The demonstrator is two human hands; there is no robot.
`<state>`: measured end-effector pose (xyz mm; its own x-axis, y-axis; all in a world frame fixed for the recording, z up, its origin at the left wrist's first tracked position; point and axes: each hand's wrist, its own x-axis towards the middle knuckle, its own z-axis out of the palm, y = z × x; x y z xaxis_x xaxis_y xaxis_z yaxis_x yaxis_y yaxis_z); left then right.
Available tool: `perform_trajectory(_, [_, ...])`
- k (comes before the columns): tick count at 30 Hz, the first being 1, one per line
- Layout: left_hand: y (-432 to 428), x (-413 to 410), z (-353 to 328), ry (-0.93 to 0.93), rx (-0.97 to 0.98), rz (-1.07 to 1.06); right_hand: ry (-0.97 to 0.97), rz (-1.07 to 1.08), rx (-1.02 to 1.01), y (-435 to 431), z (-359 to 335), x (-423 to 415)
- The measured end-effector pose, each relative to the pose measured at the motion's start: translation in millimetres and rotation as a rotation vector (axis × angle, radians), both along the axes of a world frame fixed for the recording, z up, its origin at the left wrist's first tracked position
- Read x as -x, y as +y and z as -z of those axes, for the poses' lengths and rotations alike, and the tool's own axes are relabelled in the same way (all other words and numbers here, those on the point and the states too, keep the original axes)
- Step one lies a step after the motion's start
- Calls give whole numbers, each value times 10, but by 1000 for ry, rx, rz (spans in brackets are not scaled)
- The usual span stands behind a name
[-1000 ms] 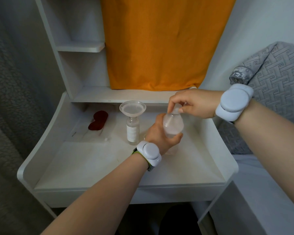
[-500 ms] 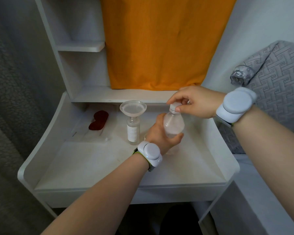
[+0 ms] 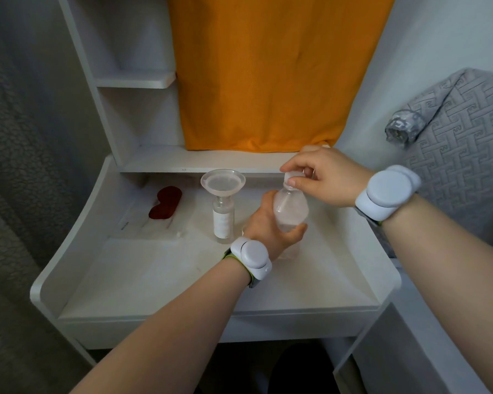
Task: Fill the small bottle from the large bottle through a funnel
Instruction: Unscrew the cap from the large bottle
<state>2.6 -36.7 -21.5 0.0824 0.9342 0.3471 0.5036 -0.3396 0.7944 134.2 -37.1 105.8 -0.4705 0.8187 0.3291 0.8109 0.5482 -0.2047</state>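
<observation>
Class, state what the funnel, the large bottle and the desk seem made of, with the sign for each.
Funnel: probably plastic; its wall is frosted and translucent. Large bottle: likely clear plastic; see-through, cloudy wall. Desk: perhaps painted or laminated board; flat, matte white faces.

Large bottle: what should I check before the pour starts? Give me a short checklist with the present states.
1. Cap off the large bottle: not ok, it sits on the neck, pinched by the right hand.
2. Large bottle held securely: ok, the left hand grips its body.
3. Funnel seated in the small bottle: ok, upright in its neck.
4. Small bottle standing on the desk: ok.
5. Room left in the small bottle: cannot tell.
</observation>
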Motion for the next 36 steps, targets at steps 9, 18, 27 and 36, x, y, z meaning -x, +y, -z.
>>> perform_trajectory(9, [-5, 0, 1, -3, 0, 3, 17, 31, -3, 24, 37, 0])
perform_trajectory(18, [14, 2, 23, -19, 4, 7, 269, 32, 38, -3, 83, -37])
perform_trajectory(27, [20, 0, 37, -36, -1, 7, 791, 136, 86, -55, 555, -258])
perform_trajectory(36, [-11, 11, 19, -48, 16, 31, 652, 501, 173, -171, 1310, -282])
